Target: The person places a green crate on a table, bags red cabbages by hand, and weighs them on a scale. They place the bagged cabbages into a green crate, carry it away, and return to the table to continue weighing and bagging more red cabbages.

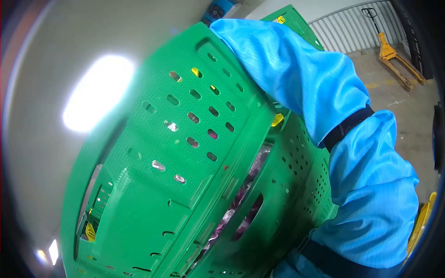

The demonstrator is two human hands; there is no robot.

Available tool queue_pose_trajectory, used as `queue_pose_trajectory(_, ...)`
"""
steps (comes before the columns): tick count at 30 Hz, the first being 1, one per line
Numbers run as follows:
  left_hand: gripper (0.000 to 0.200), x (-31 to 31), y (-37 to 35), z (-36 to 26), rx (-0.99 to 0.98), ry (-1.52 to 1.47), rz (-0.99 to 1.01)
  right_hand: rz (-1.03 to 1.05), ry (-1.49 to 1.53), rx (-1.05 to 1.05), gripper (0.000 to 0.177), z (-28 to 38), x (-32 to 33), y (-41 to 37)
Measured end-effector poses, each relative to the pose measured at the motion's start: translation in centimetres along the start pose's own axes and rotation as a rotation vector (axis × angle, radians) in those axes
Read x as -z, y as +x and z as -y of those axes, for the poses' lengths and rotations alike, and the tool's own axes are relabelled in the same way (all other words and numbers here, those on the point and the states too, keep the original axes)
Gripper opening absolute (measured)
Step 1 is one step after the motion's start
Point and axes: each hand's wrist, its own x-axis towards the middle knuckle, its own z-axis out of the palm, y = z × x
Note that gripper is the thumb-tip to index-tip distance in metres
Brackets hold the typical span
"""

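Note:
A green plastic crate [185, 116] with rows of oval slots fills the middle of the view, tilted and very near the camera. Over its upper right edge reaches my right arm in a shiny blue sleeve [287, 65], with dark bands around it. The hand at the end of this sleeve is hidden behind the crate's top corner, so its hold cannot be seen. Beneath sits a second green crate [287, 171]. Through the gap between the two crates show purple items in clear, crinkled plastic [232, 211]. My left hand does not appear.
Yellow parts [277, 120] show at the crate edges. Back right, an orange-yellow pallet jack [389, 51] stands on the concrete floor before a corrugated metal panel [343, 30]. Another yellow object [422, 222] is at the lower right edge. A bright lamp [98, 92] glows overhead.

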Motion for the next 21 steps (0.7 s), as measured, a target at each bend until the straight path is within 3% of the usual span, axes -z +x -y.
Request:
queue_pose_trajectory(5,0.037,-5.1,10.8,-3.0,0.069,0.032,-0.051,0.053,-0.024,0.023,0.037,-11.3,2.0,8.6)
queue_pose_trajectory(7,0.037,-4.8,12.0,-2.6,0.083,0.029,-0.070,0.079,-0.057,0.020,0.038,-12.4,1.7,9.3)
queue_pose_trajectory(12,0.038,-3.2,11.5,-2.2,0.101,0.023,-0.118,0.120,-0.129,0.011,0.041,-12.4,2.2,9.7)
queue_pose_trajectory(21,0.039,-2.0,10.9,1.1,0.137,0.014,-0.253,0.170,-0.170,0.046,0.046,-18.3,-0.4,8.6)
